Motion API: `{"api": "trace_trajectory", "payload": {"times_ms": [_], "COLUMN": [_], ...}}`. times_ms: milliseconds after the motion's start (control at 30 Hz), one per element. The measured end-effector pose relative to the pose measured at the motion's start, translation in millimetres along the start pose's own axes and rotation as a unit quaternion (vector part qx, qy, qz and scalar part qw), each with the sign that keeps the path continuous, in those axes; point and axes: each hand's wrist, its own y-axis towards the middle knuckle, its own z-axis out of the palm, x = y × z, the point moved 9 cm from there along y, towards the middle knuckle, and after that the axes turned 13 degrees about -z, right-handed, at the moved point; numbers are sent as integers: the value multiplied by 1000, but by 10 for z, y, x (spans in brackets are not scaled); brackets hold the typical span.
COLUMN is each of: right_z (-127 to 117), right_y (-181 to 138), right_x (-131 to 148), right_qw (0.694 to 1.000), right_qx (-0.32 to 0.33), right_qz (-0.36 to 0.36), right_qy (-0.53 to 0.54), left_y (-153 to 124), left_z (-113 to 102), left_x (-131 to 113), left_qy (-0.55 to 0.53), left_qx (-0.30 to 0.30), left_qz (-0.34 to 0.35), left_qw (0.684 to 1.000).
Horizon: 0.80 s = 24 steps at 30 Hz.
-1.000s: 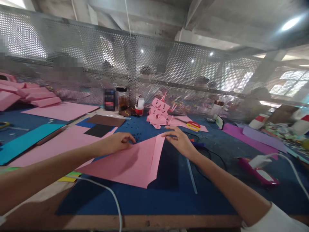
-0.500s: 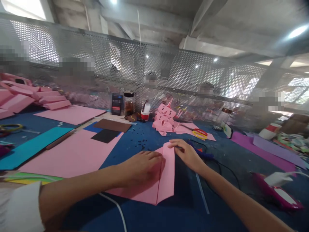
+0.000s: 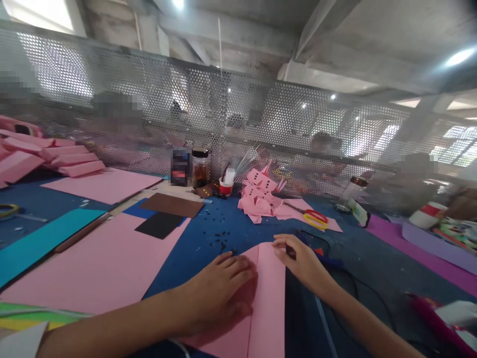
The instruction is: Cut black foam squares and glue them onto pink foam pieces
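Note:
A sheet of pink paper (image 3: 269, 303) lies in front of me, with a strip along its right side folded over. My left hand (image 3: 225, 291) rests on the paper left of the fold, palm down with the fingers stretched out. At the far right corner, my right hand (image 3: 296, 256) holds the paper's edge between thumb and fingers. Beyond the hands stands a cluster of folded pink paper shapes (image 3: 257, 194) with black dots. Scissors (image 3: 316, 219) with red and yellow handles lie right of it.
To the left are a large pink sheet (image 3: 93, 263), brown card (image 3: 171, 204), black card (image 3: 159, 225) and a turquoise strip (image 3: 48, 238). A red-and-white cup (image 3: 225, 187) and a jar (image 3: 200, 169) stand near the mesh partition (image 3: 149, 109). Purple sheets (image 3: 413, 248) lie right, a glue gun's cable nearby.
The pink paper and both hands now appear lower in the view, as does the rest of the table. The right hand stays at the paper's far corner, the left stays on the sheet.

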Motion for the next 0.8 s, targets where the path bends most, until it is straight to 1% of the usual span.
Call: {"api": "trace_trajectory", "payload": {"times_ms": [133,267,333,500,633,733,800], "right_z": [11,11,14,30,-10,20,36], "right_y": [10,37,35,17,20,14,15], "right_x": [-5,-62,-81,-28,-33,-83,-96], "right_qw": [999,999,1000,999,997,995,995], "right_qx": [10,-12,-20,1,13,41,46], "right_qz": [1,6,5,0,38,70,73], "right_qy": [39,38,17,-34,-70,-63,-53], "left_y": [-21,-11,29,202,258,252,248], "left_z": [-66,-98,-81,36,141,168,177], "left_x": [36,71,111,266,322,351,362], "left_qy": [-9,3,15,52,66,62,62], "left_qx": [23,29,28,8,2,0,3], "left_qz": [2,10,18,27,36,36,38], "left_qw": [1000,1000,999,998,997,997,997]}}
